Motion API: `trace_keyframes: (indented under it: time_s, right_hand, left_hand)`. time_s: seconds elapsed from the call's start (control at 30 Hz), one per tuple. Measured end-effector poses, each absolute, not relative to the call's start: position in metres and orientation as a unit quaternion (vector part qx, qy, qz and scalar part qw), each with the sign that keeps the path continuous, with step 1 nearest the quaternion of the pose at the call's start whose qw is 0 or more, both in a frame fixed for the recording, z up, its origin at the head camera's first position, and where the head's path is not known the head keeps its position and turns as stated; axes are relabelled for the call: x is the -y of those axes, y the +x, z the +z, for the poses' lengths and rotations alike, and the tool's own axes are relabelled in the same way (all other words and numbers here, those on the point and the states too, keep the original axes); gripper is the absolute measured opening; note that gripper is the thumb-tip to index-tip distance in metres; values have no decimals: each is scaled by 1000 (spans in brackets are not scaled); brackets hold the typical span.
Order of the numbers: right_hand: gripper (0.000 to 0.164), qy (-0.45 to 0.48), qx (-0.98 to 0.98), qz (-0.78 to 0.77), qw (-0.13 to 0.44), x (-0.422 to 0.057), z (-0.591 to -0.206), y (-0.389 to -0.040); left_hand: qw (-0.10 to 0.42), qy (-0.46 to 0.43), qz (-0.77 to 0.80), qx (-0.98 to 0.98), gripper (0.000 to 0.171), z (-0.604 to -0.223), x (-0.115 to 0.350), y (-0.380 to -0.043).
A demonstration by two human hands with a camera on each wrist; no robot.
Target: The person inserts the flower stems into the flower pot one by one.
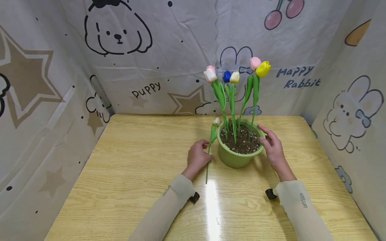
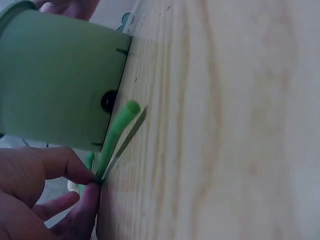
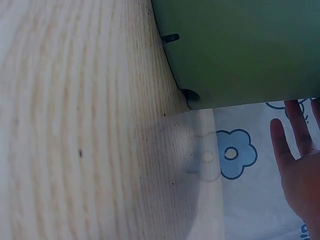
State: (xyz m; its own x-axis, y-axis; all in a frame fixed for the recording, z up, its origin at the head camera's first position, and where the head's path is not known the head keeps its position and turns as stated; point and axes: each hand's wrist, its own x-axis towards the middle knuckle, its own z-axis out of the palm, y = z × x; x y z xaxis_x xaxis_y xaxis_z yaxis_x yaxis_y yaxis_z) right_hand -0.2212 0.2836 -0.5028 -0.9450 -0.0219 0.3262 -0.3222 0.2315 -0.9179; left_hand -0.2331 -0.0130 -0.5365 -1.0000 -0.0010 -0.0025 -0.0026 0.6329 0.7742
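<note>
My left hand (image 1: 199, 156) pinches the green stem of an artificial white tulip (image 1: 212, 134) between thumb and fingers. In the left wrist view the cut end of the stem (image 2: 120, 125) points away from the fingertips, close to the wood. To the right stands a light green flowerpot (image 1: 236, 160) holding dark soil (image 1: 241, 142). Several tulips rise upright from that soil: pink-and-white (image 1: 210, 74), blue (image 1: 227, 76), cream (image 1: 234, 77), pink (image 1: 255, 63) and yellow (image 1: 263, 69). My right hand (image 1: 272, 149) touches the pot's right side at the rim, its fingers extended.
Everything rests on a wooden table (image 1: 135, 160) with a bright glare streak (image 1: 212, 211) toward its front. A printed fabric backdrop (image 1: 181, 40) encloses the back and both sides. A small black device (image 1: 270, 194) sits at the right cuff, another (image 1: 195, 197) at the left.
</note>
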Motion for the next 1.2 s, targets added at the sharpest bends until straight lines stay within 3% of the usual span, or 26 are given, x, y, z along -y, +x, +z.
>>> trace_keyframes:
  time_s: [0.3,0.53,0.83,1.2]
  right_hand:
    - [45,109,775,611,120,-282,-502,-221]
    - [45,114,774,610,126,-283,-503,-221]
    - [44,112,769,616,127,-283,-502,-221]
    - [44,114,774,610,127,-283,-502,-222]
  left_hand:
    - [39,-55,513,-856,47,-531,28,-235]
    - [117,-85,680,-719,47,-529,45,-238]
    - [203,-86,726,-651,51,-527,59,-241]
    - [208,-49,763,-611,49,-527,74,-236]
